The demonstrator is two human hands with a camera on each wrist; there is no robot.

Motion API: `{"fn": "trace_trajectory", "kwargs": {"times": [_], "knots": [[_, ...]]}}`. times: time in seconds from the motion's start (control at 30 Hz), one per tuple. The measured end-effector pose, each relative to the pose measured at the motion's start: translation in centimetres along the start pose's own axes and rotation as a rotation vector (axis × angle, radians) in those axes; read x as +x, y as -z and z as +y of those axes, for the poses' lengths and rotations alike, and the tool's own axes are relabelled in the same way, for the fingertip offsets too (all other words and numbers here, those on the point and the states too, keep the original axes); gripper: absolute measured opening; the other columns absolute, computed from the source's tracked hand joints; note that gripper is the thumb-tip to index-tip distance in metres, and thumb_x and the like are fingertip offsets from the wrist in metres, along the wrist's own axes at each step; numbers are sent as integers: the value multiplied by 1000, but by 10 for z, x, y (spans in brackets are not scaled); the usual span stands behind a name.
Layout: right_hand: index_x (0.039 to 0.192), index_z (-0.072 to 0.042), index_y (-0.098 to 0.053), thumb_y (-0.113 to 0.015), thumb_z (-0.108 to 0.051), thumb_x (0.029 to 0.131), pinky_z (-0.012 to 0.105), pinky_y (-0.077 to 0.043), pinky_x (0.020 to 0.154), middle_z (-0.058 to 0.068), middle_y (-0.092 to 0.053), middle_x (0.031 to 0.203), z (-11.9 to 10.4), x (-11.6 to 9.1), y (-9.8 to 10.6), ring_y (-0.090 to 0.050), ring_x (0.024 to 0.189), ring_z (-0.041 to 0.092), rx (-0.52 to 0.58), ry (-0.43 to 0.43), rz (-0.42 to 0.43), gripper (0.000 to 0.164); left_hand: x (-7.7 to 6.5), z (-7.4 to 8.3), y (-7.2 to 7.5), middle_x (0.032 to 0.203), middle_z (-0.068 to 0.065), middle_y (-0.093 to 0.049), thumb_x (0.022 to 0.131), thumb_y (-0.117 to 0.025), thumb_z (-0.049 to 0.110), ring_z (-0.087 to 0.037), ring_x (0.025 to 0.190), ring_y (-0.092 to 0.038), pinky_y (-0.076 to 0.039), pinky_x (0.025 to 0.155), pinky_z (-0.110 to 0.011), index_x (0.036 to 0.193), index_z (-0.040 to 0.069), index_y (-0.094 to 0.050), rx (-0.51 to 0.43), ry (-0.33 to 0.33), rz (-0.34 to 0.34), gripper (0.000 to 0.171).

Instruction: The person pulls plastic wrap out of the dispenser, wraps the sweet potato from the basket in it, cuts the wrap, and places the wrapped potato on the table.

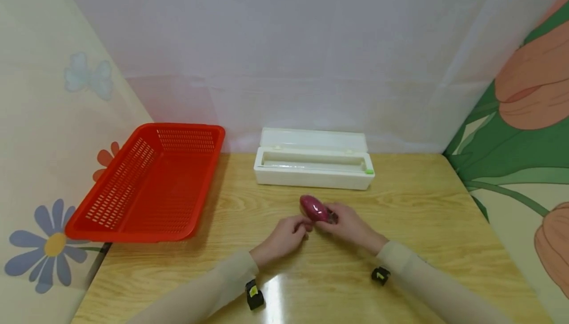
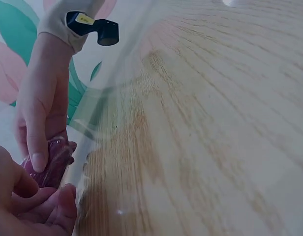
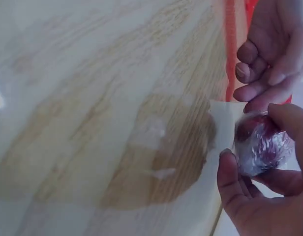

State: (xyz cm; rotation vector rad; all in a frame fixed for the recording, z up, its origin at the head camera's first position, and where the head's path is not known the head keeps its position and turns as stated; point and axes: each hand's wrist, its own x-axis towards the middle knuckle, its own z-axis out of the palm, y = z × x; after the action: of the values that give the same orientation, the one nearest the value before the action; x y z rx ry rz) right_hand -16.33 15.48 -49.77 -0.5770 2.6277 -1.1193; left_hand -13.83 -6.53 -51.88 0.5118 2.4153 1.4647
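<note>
A purple-red oblong object (image 1: pixel 313 208), wrapped in shiny clear film, is held just above the table in front of the white box; its exact kind is unclear. My right hand (image 1: pixel 348 222) grips it with thumb and fingers around its near end. In the right wrist view the film on the wrapped object (image 3: pixel 264 142) looks crumpled and gathered. My left hand (image 1: pixel 286 237) is close on the left, its fingers loosely bent at the object's lower edge, gripping nothing visible. Whether those fingertips touch the film cannot be told. The left wrist view shows the left hand (image 2: pixel 33 201) partly overlapping the object.
Behind the hands stands a white cling film dispenser box (image 1: pixel 313 178), its lid (image 1: pixel 313 139) raised and a green slider (image 1: pixel 369 171) at its right end. A red plastic basket (image 1: pixel 195 215) sits at the table's left. The wooden table (image 1: pixel 422 205) meets a white cloth backdrop (image 1: pixel 311 57).
</note>
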Motion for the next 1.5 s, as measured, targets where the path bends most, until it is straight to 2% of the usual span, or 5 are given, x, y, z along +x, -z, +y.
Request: {"fn": "trace_trajectory", "kwargs": {"times": [0.23, 0.63, 1.0, 1.3, 1.5], "knots": [[143, 2, -58, -78, -29, 95, 38, -57, 84, 13, -74, 113, 21, -9, 22, -67, 95, 19, 2, -62, 38, 61, -4, -10, 11, 120, -10, -73, 105, -54, 10, -27, 117, -67, -52, 105, -47, 123, 2, -70, 81, -43, 28, 26], [136, 8, -59, -74, -33, 99, 52, -57, 92, 27, -68, 124, 78, -44, 100, -67, 109, 37, -56, -232, 107, 57, -30, -28, 53, 116, -8, -73, 105, -56, 9, -21, 105, -66, -55, 93, -43, 119, 5, -72, 126, 26, 189, 22], [135, 14, -57, -69, -29, 102, 20, -50, 74, 36, -66, 122, 134, -73, 165, -66, 109, 44, -190, -216, 260, 55, -43, -33, 76, 111, -7, -72, 103, -59, 8, -15, 94, -62, -54, 83, -35, 117, 6, -73, 136, 65, 277, 20], [140, 18, -48, -61, -37, 105, 9, -44, 63, 42, -58, 131, 164, -61, 183, -45, 83, -15, -73, -372, 501, 67, -47, -36, 81, 110, -7, -73, 102, -60, 5, -14, 91, -62, -53, 84, -34, 115, 5, -74, 127, 63, 331, 19], [137, 19, -48, -60, -38, 106, 16, -46, 64, 42, -59, 129, 173, -55, 186, -64, 92, 25, -107, -423, 510, 66, -49, -36, 83, 111, -7, -73, 103, -60, 6, -15, 92, -62, -53, 84, -33, 117, 4, -73, 99, 85, 338, 19]]}}
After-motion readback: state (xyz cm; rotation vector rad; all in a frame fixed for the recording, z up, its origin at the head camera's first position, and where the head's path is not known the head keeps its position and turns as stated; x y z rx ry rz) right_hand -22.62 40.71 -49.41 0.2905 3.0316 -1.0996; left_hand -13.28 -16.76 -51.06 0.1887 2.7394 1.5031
